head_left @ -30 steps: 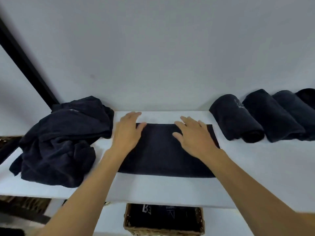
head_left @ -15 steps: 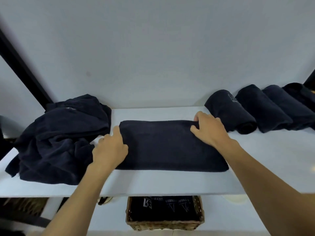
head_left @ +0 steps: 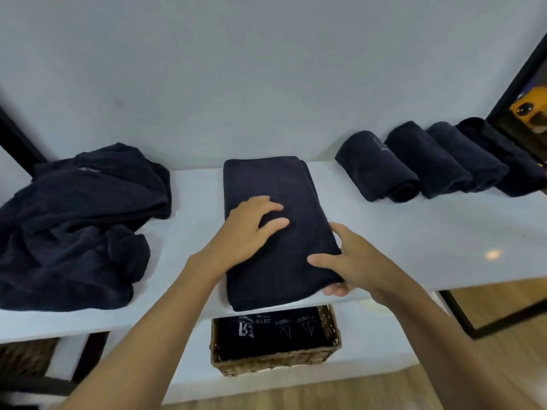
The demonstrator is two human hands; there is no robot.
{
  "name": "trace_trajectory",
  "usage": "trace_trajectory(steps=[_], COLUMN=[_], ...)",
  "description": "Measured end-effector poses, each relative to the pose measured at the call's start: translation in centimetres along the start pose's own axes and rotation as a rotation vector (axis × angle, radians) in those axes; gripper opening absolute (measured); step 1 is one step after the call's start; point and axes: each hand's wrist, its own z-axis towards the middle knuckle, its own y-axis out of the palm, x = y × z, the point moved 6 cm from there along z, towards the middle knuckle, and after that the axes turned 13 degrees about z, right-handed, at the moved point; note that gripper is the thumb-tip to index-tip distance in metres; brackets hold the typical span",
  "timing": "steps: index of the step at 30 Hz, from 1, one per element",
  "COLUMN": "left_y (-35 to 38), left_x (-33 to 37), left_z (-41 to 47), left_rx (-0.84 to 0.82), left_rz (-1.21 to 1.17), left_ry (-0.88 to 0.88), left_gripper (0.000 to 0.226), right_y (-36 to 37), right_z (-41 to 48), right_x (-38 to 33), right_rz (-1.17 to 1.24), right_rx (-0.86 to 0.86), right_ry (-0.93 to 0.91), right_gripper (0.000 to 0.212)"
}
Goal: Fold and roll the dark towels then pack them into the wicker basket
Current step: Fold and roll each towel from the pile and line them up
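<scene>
A folded dark towel (head_left: 266,184) lies lengthwise on the white shelf (head_left: 414,241), its near end at the front edge. My left hand (head_left: 251,229) rests on its middle with the fingers loosely bent. My right hand (head_left: 346,261) grips the towel's near right edge, thumb on top and fingers underneath. Several rolled dark towels (head_left: 423,161) lie in a row at the back right. A heap of unfolded dark towels (head_left: 74,220) sits at the left. Below the shelf stands the wicker basket (head_left: 275,362), holding dark towels with white logos.
A pale wall (head_left: 266,69) rises directly behind the shelf. A black frame (head_left: 515,78) with a yellow object stands at the far right. Black posts (head_left: 17,140) stand at the left. Wooden floor (head_left: 488,300) shows at the lower right.
The towel lay crosswise with my hands at its two ends; it is now turned lengthwise. My left hand moved onto its middle and my right hand took hold of the near right edge.
</scene>
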Motion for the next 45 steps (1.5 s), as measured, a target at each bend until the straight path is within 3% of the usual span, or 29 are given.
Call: trace_trajectory(steps=[4,7,10,13,16,18,20,22,24,26,29,33,36,38,43,45], left_y=[0.5,1.1,1.7,0.5,-1.0,-1.7,-2.4,-2.6,-2.6,-2.5,-2.5,-2.4,-2.7,-2.8,-2.6,-2.5], left_x=[1.0,0.5,0.3,0.5,0.2,0.3,-0.3,-1.1,-1.9,-2.5,-3.4,-4.2,-3.9,-3.1,-2.7,-2.5], left_z=[-7.8,-11.9,-13.4,-13.7,-13.3,-12.5,-11.4,-10.3,-9.4,-8.7,-8.2,-7.6,-7.3,-7.3,-8.1,-8.6], left_rx=[-0.082,-0.080,0.104,0.313,0.310,0.257,0.234,0.167,0.085,0.040,0.053,0.048,0.090,0.132,0.226,0.225], left_rz=[-0.014,0.117,0.397,0.365,0.223,0.144,-0.006,-0.159,-0.283,-0.413,-0.498,-0.393,-0.277,-0.234,0.032,0.208], left_ry=[0.086,0.190,0.301,0.328,0.211,0.134,-0.004,-0.124,-0.189,-0.264,-0.369,-0.395,-0.349,-0.270,-0.040,0.048], left_gripper=[0.079,0.084,0.069,0.033,0.051,0.038,0.018,0.006,0.006,0.007,0.006,0.010,0.015,0.016,0.011,0.034], right_y=[-0.3,-0.7,-0.5,-1.0,-1.6,0.4,2.8,3.8,3.2,2.1,0.5,0.3,1.1,1.7,1.3,1.1], right_z=[-1.1,-1.7,-2.2,-2.5,-3.4,-4.3,-4.3,-3.5,-2.8,-2.2,-0.8,0.7,-0.2,-1.1,-0.6,-0.1], right_x=[1.1,1.8,2.2,2.1,0.8,-0.1,0.5,1.1,0.5,-0.3,-0.9,-1.3,-2.2,-1.7,-0.2,-0.1], right_rz=[-0.003,-0.012,-0.015,-0.284,-0.552,-0.567,-0.800,-0.992,-0.908,-0.623,-0.451,-0.547,-0.793,-0.972,-1.049,-1.050], right_rx=[0.124,0.183,0.183,0.217,0.351,0.181,0.031,0.050,0.087,0.058,0.046,0.043,0.128,0.141,0.001,-0.011], right_ry=[-0.011,-0.006,0.001,-0.068,-0.373,-0.596,-0.664,-0.713,-0.714,-0.636,-0.534,-0.556,-0.860,-1.049,-0.908,-0.873], right_gripper=[0.068,0.079,0.076,0.067,0.044,0.043,0.059,0.057,0.035,0.017,0.015,0.024,0.018,0.030,0.034,0.030])
